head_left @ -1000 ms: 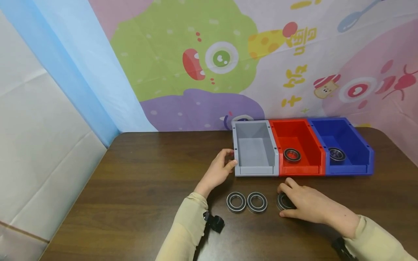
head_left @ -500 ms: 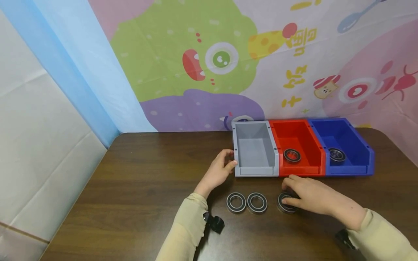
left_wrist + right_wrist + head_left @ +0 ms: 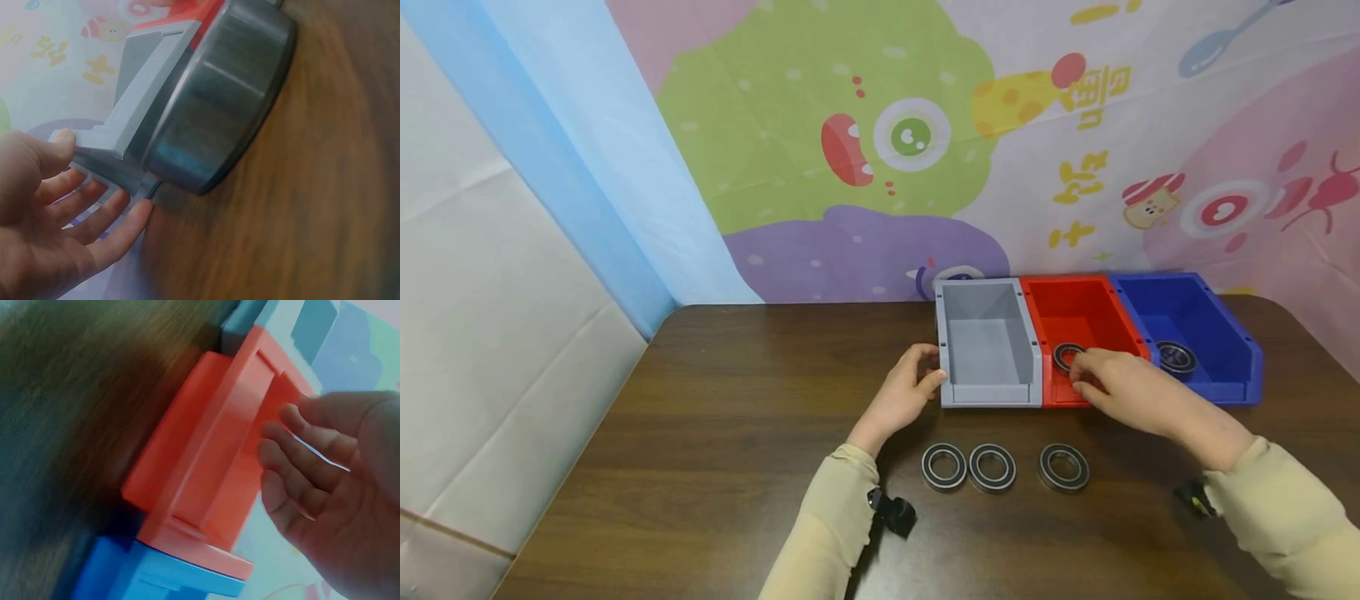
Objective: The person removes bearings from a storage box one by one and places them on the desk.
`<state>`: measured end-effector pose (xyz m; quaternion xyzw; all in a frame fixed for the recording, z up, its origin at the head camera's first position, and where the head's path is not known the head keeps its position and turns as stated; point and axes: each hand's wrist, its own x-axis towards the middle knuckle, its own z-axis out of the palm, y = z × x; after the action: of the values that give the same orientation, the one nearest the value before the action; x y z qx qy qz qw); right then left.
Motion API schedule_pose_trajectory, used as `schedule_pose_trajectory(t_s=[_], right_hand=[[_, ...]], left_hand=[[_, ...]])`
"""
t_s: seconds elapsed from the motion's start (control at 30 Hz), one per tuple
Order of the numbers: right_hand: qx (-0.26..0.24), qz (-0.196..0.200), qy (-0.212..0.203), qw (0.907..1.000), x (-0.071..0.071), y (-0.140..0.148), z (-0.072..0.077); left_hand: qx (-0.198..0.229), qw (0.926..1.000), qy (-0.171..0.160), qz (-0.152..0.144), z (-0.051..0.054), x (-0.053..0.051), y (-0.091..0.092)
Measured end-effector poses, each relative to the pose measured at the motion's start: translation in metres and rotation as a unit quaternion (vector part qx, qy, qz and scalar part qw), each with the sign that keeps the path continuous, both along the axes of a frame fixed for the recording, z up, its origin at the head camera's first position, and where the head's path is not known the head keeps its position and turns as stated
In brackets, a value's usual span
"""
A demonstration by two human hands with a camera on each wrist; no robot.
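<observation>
My left hand (image 3: 898, 397) holds the left side wall of the grey bin (image 3: 990, 393). In the left wrist view its thumb lies on the rim, the other fingers behind the wall. Over the front of the red bin (image 3: 206, 462) reaches my right hand (image 3: 1131, 392), fingers loosely bent. Nothing shows between them in the right wrist view. Under those fingertips lies a ball bearing (image 3: 1060, 360), partly hidden; whether they touch it I cannot tell. Three more bearings lie flat on the table: a left one (image 3: 929, 467), a middle one (image 3: 977, 467) and a right one (image 3: 1047, 467).
The blue bin (image 3: 1247, 383) stands against the red bin's right side, with a bearing (image 3: 1187, 367) inside. All bins stand in a row at the back of the brown table (image 3: 760, 450), before a cartoon-printed cloth (image 3: 820, 250). A bearing (image 3: 219, 94) looms large in the left wrist view.
My right hand has left the right-hand bearing on the table and moved up and away to the red bin. That bearing stays in place, now uncovered. The left hand has not moved.
</observation>
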<state>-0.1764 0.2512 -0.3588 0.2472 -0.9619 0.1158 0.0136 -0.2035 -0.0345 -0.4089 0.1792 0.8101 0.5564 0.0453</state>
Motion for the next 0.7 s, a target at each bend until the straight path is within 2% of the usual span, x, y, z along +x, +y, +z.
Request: schedule_pose_trajectory(t_s=[0.17, 0.23, 0.43, 0.7], right_hand=[[-0.024, -0.017, 0.025, 0.9993, -0.014, 0.002, -0.004], [-0.026, -0.025, 0.029, 0.9989, -0.019, 0.002, -0.007], [-0.016, -0.038, 0.021, 0.9989, -0.031, 0.001, -0.015], [0.003, -0.068, -0.030, 0.9973, -0.044, 0.000, -0.024]], left_hand=[[-0.006, 1.0000, 0.002, -0.004, 0.022, 0.014, 0.000], [-0.006, 1.0000, 0.004, -0.005, 0.025, 0.016, 0.000], [0.001, 1.0000, 0.002, -0.006, 0.027, 0.017, 0.000], [0.001, 0.9999, 0.002, -0.010, 0.024, 0.016, 0.000]])
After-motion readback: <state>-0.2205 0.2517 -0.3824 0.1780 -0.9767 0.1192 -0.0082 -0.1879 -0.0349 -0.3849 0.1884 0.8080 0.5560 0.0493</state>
